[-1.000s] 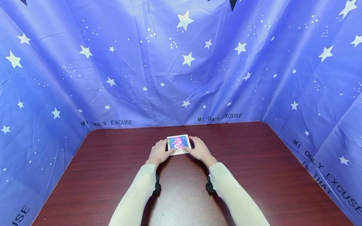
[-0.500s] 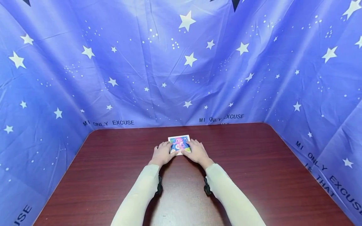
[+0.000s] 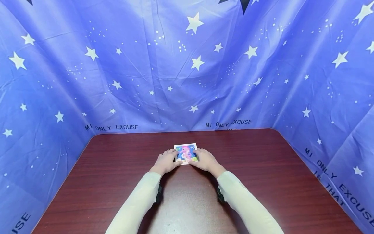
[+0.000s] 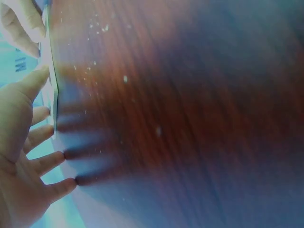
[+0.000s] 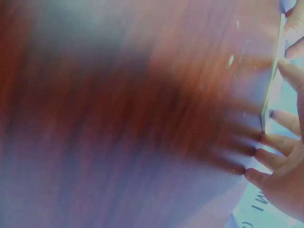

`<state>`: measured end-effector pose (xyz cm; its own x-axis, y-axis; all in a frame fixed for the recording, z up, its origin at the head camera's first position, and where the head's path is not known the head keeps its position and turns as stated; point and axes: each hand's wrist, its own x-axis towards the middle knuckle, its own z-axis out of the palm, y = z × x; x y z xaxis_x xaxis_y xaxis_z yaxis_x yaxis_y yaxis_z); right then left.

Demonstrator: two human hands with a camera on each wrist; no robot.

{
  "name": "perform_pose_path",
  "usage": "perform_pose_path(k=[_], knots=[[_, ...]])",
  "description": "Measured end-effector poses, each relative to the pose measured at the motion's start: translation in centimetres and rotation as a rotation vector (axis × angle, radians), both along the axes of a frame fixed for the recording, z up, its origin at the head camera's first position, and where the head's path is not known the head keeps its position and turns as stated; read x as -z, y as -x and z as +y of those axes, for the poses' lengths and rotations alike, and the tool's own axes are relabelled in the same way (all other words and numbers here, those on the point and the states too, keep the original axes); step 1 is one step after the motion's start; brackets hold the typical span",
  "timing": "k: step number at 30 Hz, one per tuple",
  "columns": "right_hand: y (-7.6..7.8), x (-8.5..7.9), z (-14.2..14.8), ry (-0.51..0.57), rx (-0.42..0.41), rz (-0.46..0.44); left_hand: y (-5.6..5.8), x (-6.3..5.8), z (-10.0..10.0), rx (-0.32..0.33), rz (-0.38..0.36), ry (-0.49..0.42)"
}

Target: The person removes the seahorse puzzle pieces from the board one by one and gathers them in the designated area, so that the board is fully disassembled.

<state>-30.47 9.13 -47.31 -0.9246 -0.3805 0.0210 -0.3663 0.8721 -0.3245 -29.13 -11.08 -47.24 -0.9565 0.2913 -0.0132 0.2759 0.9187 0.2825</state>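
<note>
A small square seahorse picture board [image 3: 186, 153], pink on blue with a pale border, lies near the table's far middle. My left hand [image 3: 167, 161] grips its left side, thumb at the near edge and forefinger along the side. On the opposite side, my right hand [image 3: 206, 160] holds it in the same way. In the left wrist view the board's thin edge [image 4: 53, 76] runs beside the thumb, with the other fingers spread, tips at the tabletop. The right wrist view shows the board's edge [image 5: 270, 92] by the thumb and fingers there too.
The dark red-brown wooden table [image 3: 102, 182] has rounded far corners. A blue curtain [image 3: 163, 65] with white stars and black lettering surrounds its back and sides. Both forearms wear pale sleeves [image 3: 134, 203], with dark straps at the wrists.
The board has come slightly nearer to me, with both hands still on it. My thumbs and fingers have shifted a little along its edges. The head view has moved slightly.
</note>
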Motion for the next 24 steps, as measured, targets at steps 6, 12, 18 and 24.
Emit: perform_pose_path(k=[6, 12, 18, 24], knots=[[-0.9, -0.4, 0.6, -0.031, -0.021, -0.021, -0.9, -0.2, 0.0, 0.035, -0.015, 0.017], [-1.8, -0.9, 1.0, -0.036, -0.024, -0.05, -1.6, -0.4, 0.1, 0.074, -0.024, -0.001], [-2.2, -1.1, 1.2, -0.058, -0.011, -0.07, -1.9, -0.3, 0.0, 0.096, -0.004, -0.014], [-2.5, -0.9, 1.2, -0.051, -0.021, -0.059, -1.9, 0.0, 0.0, 0.096, 0.0, -0.013]])
